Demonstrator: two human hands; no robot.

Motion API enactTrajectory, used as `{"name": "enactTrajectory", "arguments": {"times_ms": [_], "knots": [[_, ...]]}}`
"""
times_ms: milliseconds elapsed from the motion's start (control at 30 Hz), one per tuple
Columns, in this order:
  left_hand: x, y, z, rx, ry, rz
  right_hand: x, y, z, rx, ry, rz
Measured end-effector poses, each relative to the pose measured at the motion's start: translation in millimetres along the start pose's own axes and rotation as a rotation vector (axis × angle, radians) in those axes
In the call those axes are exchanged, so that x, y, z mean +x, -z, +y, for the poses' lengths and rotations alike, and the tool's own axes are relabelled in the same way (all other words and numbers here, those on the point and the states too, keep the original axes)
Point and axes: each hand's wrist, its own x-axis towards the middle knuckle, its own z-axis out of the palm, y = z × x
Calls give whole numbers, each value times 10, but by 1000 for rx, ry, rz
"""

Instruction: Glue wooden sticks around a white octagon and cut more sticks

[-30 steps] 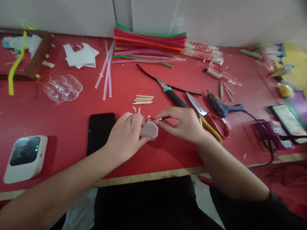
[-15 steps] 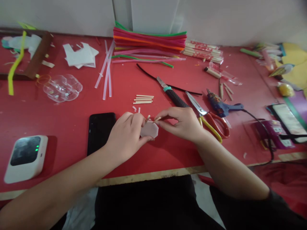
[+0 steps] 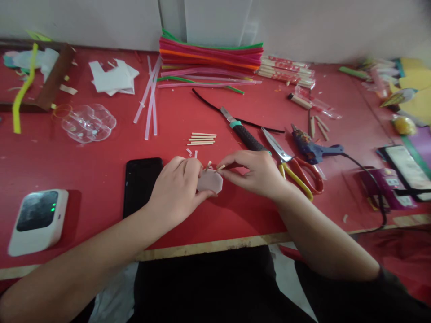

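Note:
My left hand [image 3: 180, 188] is closed on a small whitish many-sided piece [image 3: 210, 181], thumb along its near edge and fingers at its far left side. A short wooden stick [image 3: 208, 165] stands up at the far edge of that piece, close to my left fingertips. Between thumb and forefinger, my right hand [image 3: 251, 172] pinches another short wooden stick [image 3: 221, 168], its tip against the piece's upper right edge. Beyond the hands lie several cut wooden sticks [image 3: 202, 139] in a row, with tiny white scraps nearby.
A black phone [image 3: 141, 184] lies beside my left hand. Right of my right hand are scissors [image 3: 298, 172], a knife [image 3: 247, 134] and a blue glue gun [image 3: 313, 148]. Coloured pipe cleaners [image 3: 210, 56] are piled at the back. A white device [image 3: 38, 222] sits at left.
Both hands keep the same hold and place. Only a slight shift of the whole view shows.

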Motion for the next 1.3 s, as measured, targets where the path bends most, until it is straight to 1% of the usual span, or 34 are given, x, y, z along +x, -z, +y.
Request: {"name": "enactTrajectory", "arguments": {"times_ms": [233, 333, 400, 467, 500, 533, 633, 667, 700, 733, 767, 833, 900, 933, 967, 1033, 1067, 1100, 1167, 1200, 1233, 1300], "knots": [[5, 13, 10, -2, 9, -9, -7, -15, 1, 10, 4, -4], [-2, 12, 5, 1, 2, -1, -11, -7, -18, 62, -8, 16], [-6, 8, 4, 0, -5, 18, -11, 21, -25, 120, -52, 73], [-9, 2, 6, -17, -12, 42, -6, 61, -21, 129, -139, 124], [-12, 0, 9, -42, -13, 51, -2, 80, -16, 102, -189, 121], [-15, -2, 13, -79, -9, 56, 4, 96, -13, 58, -238, 85], [-30, -5, 31, -227, 19, 65, 26, 113, -36, -109, -346, -139], [-35, -6, 37, -265, 19, 71, 29, 118, -58, -165, -362, -199], [-40, -9, 42, -291, 14, 79, 27, 131, -85, -216, -366, -228], [-44, -14, 44, -311, 9, 85, 16, 162, -112, -259, -357, -222], [-47, -21, 44, -330, 6, 89, -7, 215, -130, -294, -341, -191], [-46, -37, 37, -403, 25, 101, -92, 412, -110, -362, -294, -87], [-34, -50, 22, -544, 75, 119, -237, 720, 39, -497, -270, 15], [-23, -50, 14, -630, 104, 128, -330, 897, 169, -595, -269, 35], [-9, -46, 6, -716, 133, 125, -433, 1076, 331, -650, -286, 76], [25, -22, -7, -873, 199, 81, -653, 1393, 712, -722, -305, 147], [45, -4, -11, -950, 234, 53, -756, 1515, 903, -736, -308, 165], [65, 15, -14, -1029, 274, 30, -846, 1606, 1078, -733, -263, 158], [102, 53, -16, -1191, 358, 15, -970, 1701, 1338, -717, -250, 138], [118, 68, -17, -1267, 395, 24, -1000, 1711, 1415, -710, -238, 130], [131, 79, -18, -1338, 424, 35, -1011, 1704, 1459, -703, -228, 126], [152, 88, -24, -1471, 469, 54, -998, 1662, 1465, -666, -237, 138]]}}
